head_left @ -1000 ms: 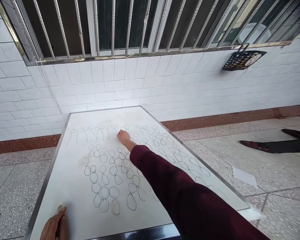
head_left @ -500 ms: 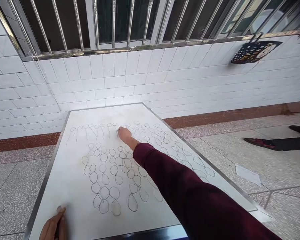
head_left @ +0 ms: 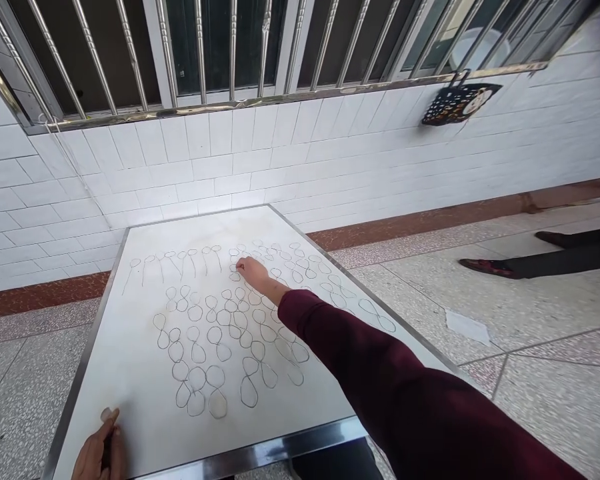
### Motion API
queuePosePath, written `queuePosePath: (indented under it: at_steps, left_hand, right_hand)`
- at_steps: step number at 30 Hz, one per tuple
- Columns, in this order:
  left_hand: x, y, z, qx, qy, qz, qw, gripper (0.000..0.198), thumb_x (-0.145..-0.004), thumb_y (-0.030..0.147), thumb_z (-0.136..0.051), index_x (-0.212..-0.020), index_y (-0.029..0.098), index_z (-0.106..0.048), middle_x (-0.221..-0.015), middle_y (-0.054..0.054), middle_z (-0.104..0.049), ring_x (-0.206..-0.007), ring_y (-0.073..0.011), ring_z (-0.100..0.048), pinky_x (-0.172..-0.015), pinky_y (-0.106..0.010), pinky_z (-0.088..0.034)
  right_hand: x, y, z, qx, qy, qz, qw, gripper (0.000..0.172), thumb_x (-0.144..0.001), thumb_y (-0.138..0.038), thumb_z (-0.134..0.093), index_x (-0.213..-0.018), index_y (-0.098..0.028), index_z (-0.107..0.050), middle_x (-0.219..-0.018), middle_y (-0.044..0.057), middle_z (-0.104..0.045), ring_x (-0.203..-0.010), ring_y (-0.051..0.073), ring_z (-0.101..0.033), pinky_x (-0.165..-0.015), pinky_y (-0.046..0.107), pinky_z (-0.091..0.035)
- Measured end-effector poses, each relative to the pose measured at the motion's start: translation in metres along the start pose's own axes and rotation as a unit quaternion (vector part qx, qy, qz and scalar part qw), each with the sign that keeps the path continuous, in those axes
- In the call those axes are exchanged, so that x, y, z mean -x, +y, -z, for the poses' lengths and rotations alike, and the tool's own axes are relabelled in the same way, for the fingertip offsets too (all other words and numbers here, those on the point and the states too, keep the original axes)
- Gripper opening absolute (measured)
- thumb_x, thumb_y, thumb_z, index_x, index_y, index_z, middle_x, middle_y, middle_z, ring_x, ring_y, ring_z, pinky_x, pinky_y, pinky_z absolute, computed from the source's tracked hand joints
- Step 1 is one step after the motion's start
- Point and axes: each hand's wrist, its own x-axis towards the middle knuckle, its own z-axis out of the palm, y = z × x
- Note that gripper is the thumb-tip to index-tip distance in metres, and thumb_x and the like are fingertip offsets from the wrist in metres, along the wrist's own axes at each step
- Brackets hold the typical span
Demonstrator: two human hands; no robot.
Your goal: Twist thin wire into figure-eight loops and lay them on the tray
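Observation:
My right hand (head_left: 253, 271) reaches across a white-topped table (head_left: 135, 373), fingers pinched close to its surface. Whatever they pinch, if anything, is hidden. Small looped outlines (head_left: 235, 253) show just around these fingertips. Thin dark figure-eight outlines (head_left: 217, 343) cover much of the middle and right of the tabletop. Along the far left runs a row of small loops with long tails (head_left: 193, 263). At the near left corner my left hand (head_left: 100, 448) rests on the table, its fingers closed on a small pale piece (head_left: 106, 414) whose kind I cannot tell.
A metal edge (head_left: 260, 453) frames the table. Beyond it stands a white tiled wall (head_left: 195, 167) with a barred window (head_left: 233, 53). A dark patterned bag (head_left: 460, 103) hangs from the sill. At right, another person's shoe (head_left: 487, 267) and a white paper (head_left: 467, 327) are on the floor.
The view has shifted, so the table's near edge shows more. My right hand has moved slightly right over the tabletop, away from the tailed loops. My left hand stays at the near left corner.

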Motion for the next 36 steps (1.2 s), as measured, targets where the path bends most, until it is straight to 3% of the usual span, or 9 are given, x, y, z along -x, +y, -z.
queuePosePath:
  at_steps: [9,12,15,17,20,24,26,29,36]
  left_hand:
    - [-0.001,0.014,0.001,-0.026,0.026,0.003,0.999,0.029,-0.089,0.041,-0.05,-0.103,0.029,-0.072,-0.106,-0.007,-0.074,-0.096,-0.0281,-0.069,-0.086,-0.039,-0.052]
    - [-0.003,0.006,0.003,-0.021,0.025,0.013,0.999,0.031,-0.088,0.043,-0.051,-0.107,0.027,-0.071,-0.11,-0.008,-0.073,-0.099,-0.0289,-0.069,-0.085,-0.039,-0.052]
    - [-0.006,0.005,0.008,-0.013,0.006,0.039,0.999,0.033,-0.085,0.046,-0.055,-0.106,0.026,-0.071,-0.108,-0.008,-0.073,-0.091,-0.0272,-0.069,-0.076,-0.037,-0.052]
    - [-0.007,0.024,0.011,0.02,0.014,0.067,0.997,0.036,-0.084,0.049,-0.057,-0.105,0.024,-0.071,-0.106,-0.008,-0.072,-0.082,-0.0242,-0.066,-0.071,-0.036,-0.052]
    - [-0.001,0.085,0.013,0.144,0.013,0.12,0.982,0.049,-0.082,0.05,-0.064,-0.121,0.021,-0.065,-0.108,-0.01,-0.07,-0.09,-0.0245,-0.065,-0.077,-0.036,-0.053]
    - [0.016,0.179,0.01,0.357,-0.216,0.091,0.904,0.066,-0.079,0.041,-0.074,-0.138,0.024,-0.05,-0.112,-0.011,-0.069,-0.106,-0.0244,-0.065,-0.092,-0.038,-0.05]
    - [0.029,0.207,0.009,0.412,-0.277,0.09,0.863,0.068,-0.077,0.037,-0.078,-0.138,0.024,-0.05,-0.112,-0.011,-0.068,-0.105,-0.024,-0.066,-0.093,-0.038,-0.05]
    - [0.052,0.223,0.012,0.453,-0.269,0.102,0.844,0.059,-0.079,0.036,-0.076,-0.132,0.023,-0.054,-0.104,-0.008,-0.069,-0.099,-0.0208,-0.065,-0.086,-0.034,-0.052]
    - [0.086,0.228,0.032,0.482,-0.261,0.105,0.83,0.043,-0.086,0.037,-0.07,-0.125,0.023,-0.059,-0.09,-0.003,-0.067,-0.079,-0.0136,-0.062,-0.07,-0.025,-0.051]
  right_hand:
    - [0.011,-0.015,-0.003,0.023,0.01,0.037,0.999,0.018,-0.099,-0.027,-0.056,-0.11,-0.015,-0.063,-0.112,0.008,-0.064,-0.09,0.018,-0.064,-0.076,0.033,-0.056]
    - [0.035,-0.026,0.013,0.01,0.057,0.089,0.994,0.018,-0.102,-0.02,-0.047,-0.104,-0.018,-0.065,-0.11,0.007,-0.064,-0.084,0.015,-0.061,-0.068,0.026,-0.049]
    - [0.082,-0.04,0.029,-0.014,0.106,0.153,0.982,0.019,-0.102,-0.025,-0.046,-0.109,-0.024,-0.064,-0.112,0.003,-0.063,-0.08,0.012,-0.059,-0.068,0.023,-0.045]
    - [0.124,-0.048,0.037,-0.034,0.124,0.199,0.972,0.018,-0.102,-0.028,-0.048,-0.107,-0.025,-0.065,-0.109,0.001,-0.064,-0.077,0.01,-0.059,-0.067,0.021,-0.045]
    - [0.192,-0.055,0.042,-0.105,0.172,0.306,0.93,0.019,-0.099,-0.023,-0.049,-0.099,-0.024,-0.068,-0.099,0.002,-0.066,-0.072,0.011,-0.061,-0.061,0.022,-0.044]
    - [0.271,-0.059,0.044,-0.115,0.202,0.343,0.91,0.02,-0.099,-0.023,-0.049,-0.098,-0.023,-0.069,-0.093,0.004,-0.067,-0.077,0.014,-0.064,-0.062,0.023,-0.046]
    - [0.3,-0.059,0.045,-0.101,0.203,0.347,0.91,0.022,-0.1,-0.021,-0.047,-0.099,-0.023,-0.069,-0.092,0.005,-0.067,-0.082,0.016,-0.064,-0.065,0.024,-0.048]
    - [0.331,-0.057,0.046,-0.078,0.211,0.346,0.911,0.023,-0.1,-0.019,-0.047,-0.096,-0.022,-0.07,-0.089,0.006,-0.067,-0.084,0.018,-0.063,-0.066,0.025,-0.05]
    - [0.373,-0.052,0.048,-0.135,0.231,0.354,0.896,0.018,-0.1,-0.019,-0.05,-0.1,-0.02,-0.068,-0.091,0.006,-0.067,-0.082,0.016,-0.065,-0.061,0.024,-0.051]
